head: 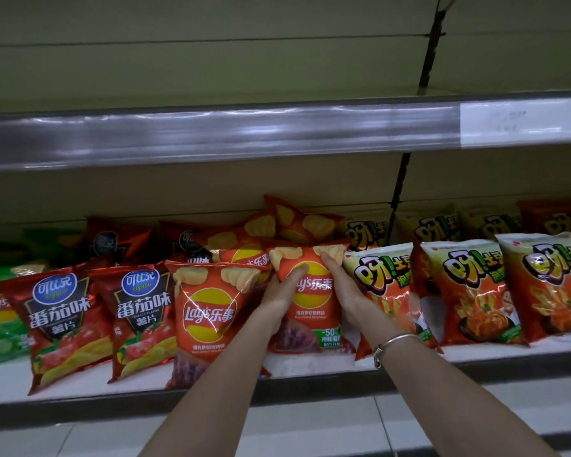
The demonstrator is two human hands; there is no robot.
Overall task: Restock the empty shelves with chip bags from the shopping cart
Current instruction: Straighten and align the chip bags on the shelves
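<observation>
An orange Lay's bag is being held upright between the two hands near the middle of the lower shelf, just behind its front edge. It is being gripped on its left side by the left hand, with the thumb laid across the printed face. On its right side it is being gripped by the right hand, whose fingers are mostly hidden behind the bag. The long axis is being held vertical, with the top seam up and the face turned toward the shelf's front edge. Neither hand is nearer — each is touching its own flank. The bag is being fitted between a second Lay's bag on the left and the yellow-green bags on the right. By judgement, only a settling push toward the shelf's back is being called for.
</observation>
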